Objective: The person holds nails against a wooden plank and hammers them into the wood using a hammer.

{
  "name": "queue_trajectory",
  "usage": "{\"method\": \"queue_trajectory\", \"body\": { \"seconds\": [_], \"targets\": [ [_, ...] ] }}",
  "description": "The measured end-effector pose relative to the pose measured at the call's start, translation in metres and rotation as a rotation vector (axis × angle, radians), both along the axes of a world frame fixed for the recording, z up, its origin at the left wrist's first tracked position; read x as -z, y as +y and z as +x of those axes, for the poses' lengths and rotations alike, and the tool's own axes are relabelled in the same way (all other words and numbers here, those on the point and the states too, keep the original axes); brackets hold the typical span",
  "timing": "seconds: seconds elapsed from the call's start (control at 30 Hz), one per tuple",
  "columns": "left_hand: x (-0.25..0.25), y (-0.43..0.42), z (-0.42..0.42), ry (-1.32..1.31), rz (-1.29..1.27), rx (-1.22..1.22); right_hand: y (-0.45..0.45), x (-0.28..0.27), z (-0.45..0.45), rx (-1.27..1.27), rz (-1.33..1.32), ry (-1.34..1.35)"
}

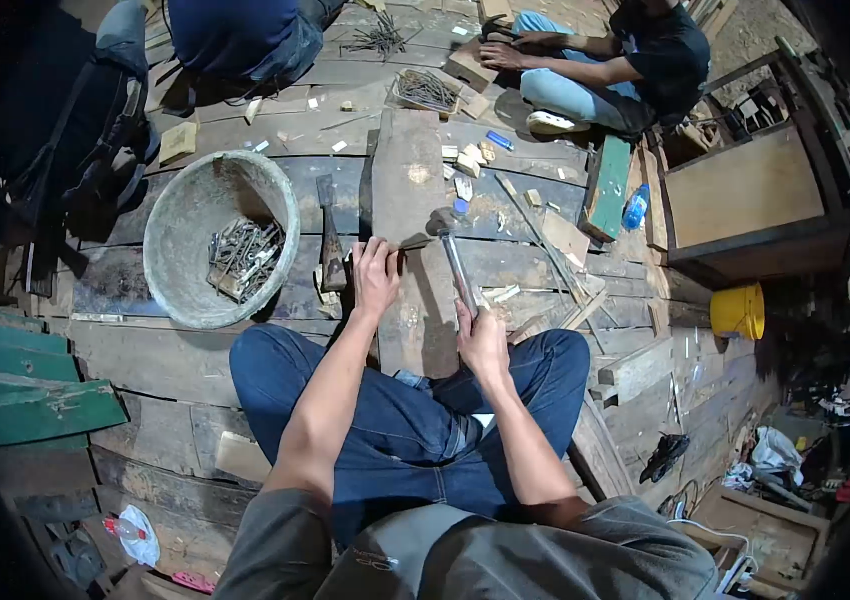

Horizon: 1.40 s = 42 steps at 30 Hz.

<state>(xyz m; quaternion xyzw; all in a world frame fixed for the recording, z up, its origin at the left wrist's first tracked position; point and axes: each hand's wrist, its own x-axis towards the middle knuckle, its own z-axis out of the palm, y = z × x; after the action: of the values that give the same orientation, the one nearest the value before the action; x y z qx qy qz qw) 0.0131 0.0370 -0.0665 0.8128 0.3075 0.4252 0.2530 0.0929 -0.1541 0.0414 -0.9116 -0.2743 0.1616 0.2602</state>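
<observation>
My right hand is wrapped round the handle of a hammer, whose head is at the far end, over a thick wooden plank. My left hand rests at the plank's left edge, its fingers closed on a thin dark nail that points right towards the hammer head. Whether the hammer touches the nail I cannot tell. Left of my left hand lies a tool with a flat metal blade and a dark handle. The plank runs away from between my crossed legs.
A grey bucket with metal pieces stands at left. A tray of nails is beyond the plank. Wood scraps and a blue lighter lie around. One person sits at far right; others sit at far left. A wooden cabinet stands at right.
</observation>
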Motion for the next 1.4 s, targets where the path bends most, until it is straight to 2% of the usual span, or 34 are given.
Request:
{"method": "queue_trajectory", "body": {
  "seconds": [0.1,0.33,0.5,0.6,0.9,1.13,1.4],
  "targets": [
    [-0.001,-0.002,0.002,-0.011,0.008,0.008,0.003,-0.002,0.008,-0.020,-0.149,0.077],
    [-0.003,0.001,0.003,-0.035,-0.008,-0.024,0.007,-0.046,-0.006,-0.035,0.008,0.053],
    [-0.006,0.003,0.002,-0.032,-0.008,-0.002,-0.001,-0.023,-0.007,-0.010,-0.024,0.054],
    [-0.002,0.003,0.004,-0.058,-0.001,-0.008,-0.003,0.007,-0.003,-0.047,-0.047,-0.079],
    [0.000,0.003,0.001,0.036,0.033,0.011,0.002,-0.035,-0.010,-0.022,0.027,-0.036],
    [0.001,0.003,0.001,-0.016,-0.049,0.044,0.008,-0.026,0.001,-0.029,-0.036,-0.053],
    [0.002,0.004,0.003,-0.030,-0.029,0.028,0.001,-0.031,-0.001,-0.013,-0.024,-0.017]
  ]
}}
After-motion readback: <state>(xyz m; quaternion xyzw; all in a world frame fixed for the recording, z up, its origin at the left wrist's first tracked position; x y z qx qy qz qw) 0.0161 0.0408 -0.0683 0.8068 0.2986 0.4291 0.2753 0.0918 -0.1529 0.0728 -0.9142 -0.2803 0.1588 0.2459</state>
